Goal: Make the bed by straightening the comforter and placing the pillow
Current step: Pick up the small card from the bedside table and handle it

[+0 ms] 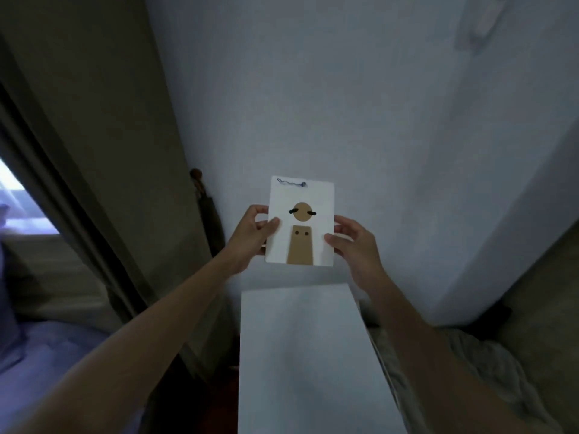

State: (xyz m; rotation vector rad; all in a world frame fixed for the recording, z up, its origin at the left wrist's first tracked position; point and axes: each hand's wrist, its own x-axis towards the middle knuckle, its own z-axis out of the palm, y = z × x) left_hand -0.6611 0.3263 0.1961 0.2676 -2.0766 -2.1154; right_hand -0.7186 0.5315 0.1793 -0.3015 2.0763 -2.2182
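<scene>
I hold a white card [316, 195] upright in front of the wall; it bears a tan circle above a tan trapezoid and a dark thread at its top. My left hand [249, 238] pinches its left edge and my right hand [355, 242] pinches its right edge. A strip of the bed with bluish-purple bedding [47, 349] shows at the lower left, dim and blurred. No pillow can be made out.
A white flat-topped cabinet or table [304, 355] stands just below the card. A beige curtain [94, 151] hangs at the left beside a bright window [18, 208]. A dark wooden post [208, 214] leans in the corner. Crumpled beige fabric [488, 371] lies at the right.
</scene>
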